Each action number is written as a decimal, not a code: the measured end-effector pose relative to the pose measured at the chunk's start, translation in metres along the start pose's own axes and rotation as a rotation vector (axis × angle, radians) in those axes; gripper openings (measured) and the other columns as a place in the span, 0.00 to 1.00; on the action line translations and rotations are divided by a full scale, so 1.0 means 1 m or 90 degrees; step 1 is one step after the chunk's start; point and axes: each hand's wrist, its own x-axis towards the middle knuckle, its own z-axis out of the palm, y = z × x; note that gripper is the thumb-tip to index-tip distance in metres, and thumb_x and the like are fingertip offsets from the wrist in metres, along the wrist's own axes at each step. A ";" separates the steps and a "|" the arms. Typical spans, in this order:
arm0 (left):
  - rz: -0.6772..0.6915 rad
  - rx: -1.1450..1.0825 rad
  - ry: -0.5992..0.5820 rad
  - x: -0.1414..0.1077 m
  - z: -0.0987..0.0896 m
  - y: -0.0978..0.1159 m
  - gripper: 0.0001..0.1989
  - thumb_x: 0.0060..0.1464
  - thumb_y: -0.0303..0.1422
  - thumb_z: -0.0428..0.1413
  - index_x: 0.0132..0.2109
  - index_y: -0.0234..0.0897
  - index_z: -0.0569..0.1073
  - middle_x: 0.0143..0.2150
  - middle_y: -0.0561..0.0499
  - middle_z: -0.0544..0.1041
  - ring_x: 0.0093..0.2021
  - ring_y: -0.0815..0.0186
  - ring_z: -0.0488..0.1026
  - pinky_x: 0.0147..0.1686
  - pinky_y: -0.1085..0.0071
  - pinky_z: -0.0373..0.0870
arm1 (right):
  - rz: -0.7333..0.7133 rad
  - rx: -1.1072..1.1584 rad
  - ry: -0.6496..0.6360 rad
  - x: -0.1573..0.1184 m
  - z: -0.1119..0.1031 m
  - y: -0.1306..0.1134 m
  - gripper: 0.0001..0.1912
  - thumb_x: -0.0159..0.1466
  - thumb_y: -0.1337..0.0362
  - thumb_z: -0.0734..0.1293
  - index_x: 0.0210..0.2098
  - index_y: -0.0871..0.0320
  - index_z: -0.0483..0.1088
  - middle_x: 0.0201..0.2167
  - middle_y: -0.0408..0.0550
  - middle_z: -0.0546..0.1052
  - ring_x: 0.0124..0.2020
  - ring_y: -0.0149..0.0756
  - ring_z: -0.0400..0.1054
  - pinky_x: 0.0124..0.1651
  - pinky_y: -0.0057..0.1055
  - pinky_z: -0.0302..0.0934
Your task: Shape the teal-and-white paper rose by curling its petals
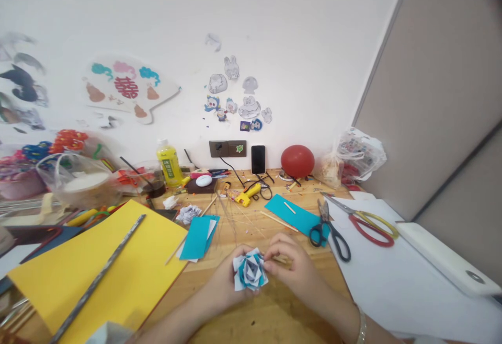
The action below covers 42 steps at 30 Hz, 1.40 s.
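A paper flower point(251, 271) with layered white, grey and teal petals faces up near the front of the wooden table. My left hand point(231, 276) is wrapped round it from the left and below, and most of those fingers are hidden behind the petals. On the other side, my right hand point(288, 260) pinches the flower's right edge between thumb and forefinger. Folded teal paper pieces point(198, 237) lie beyond my left hand. Black-handled scissors point(327, 229) rest on a teal strip point(294, 213) to the right.
Yellow card point(117, 260) with a dark patterned stick on it covers the left. A yellow glue gun point(248, 196), crumpled paper flower point(189, 214), drink bottle point(168, 163), phone point(258, 159) and red balloon point(297, 161) stand farther back. Red-and-yellow-handled scissors point(371, 226) lie on white paper point(376, 281).
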 end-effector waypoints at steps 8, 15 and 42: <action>-0.014 -0.064 -0.042 -0.002 -0.006 -0.010 0.28 0.32 0.38 0.65 0.41 0.38 0.62 0.35 0.54 0.68 0.34 0.67 0.66 0.33 0.73 0.60 | 0.054 0.092 -0.052 0.003 -0.004 -0.007 0.12 0.58 0.58 0.64 0.22 0.58 0.67 0.25 0.43 0.67 0.30 0.33 0.63 0.34 0.29 0.57; -0.014 -0.092 -0.058 -0.002 -0.006 -0.010 0.27 0.33 0.38 0.65 0.40 0.38 0.62 0.34 0.54 0.69 0.34 0.67 0.67 0.33 0.73 0.60 | 0.076 0.081 -0.019 0.001 -0.002 -0.009 0.07 0.58 0.63 0.64 0.24 0.58 0.65 0.25 0.42 0.66 0.30 0.33 0.62 0.34 0.28 0.57; -0.025 -0.100 -0.062 -0.002 -0.005 -0.011 0.29 0.32 0.35 0.65 0.42 0.39 0.62 0.35 0.54 0.67 0.35 0.66 0.65 0.35 0.72 0.60 | -0.009 0.029 0.015 -0.002 0.000 -0.011 0.07 0.58 0.64 0.63 0.24 0.57 0.64 0.27 0.43 0.63 0.32 0.35 0.61 0.36 0.30 0.57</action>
